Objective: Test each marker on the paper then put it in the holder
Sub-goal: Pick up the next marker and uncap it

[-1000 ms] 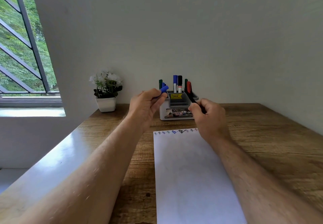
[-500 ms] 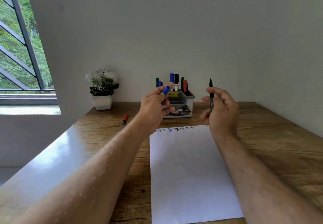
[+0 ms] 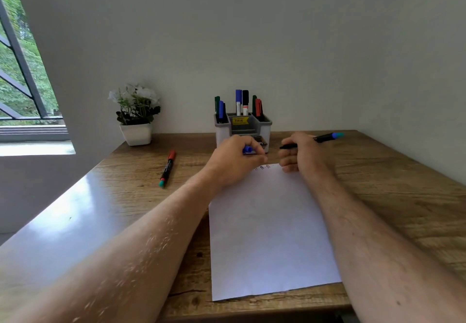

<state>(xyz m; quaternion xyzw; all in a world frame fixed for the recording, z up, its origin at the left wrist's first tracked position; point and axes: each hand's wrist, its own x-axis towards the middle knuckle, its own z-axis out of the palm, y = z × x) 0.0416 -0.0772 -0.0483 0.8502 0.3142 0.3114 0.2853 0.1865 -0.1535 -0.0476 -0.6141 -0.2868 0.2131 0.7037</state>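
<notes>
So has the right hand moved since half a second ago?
Yes. The right hand dropped from beside the holder top to the paper far edge.

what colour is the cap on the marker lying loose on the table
Red; the marker lies left of the paper, clearest in the head view.

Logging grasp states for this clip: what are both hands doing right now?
Left hand: closed on a blue cap.
Right hand: closed on a black marker, held over the paper's top edge.
</notes>
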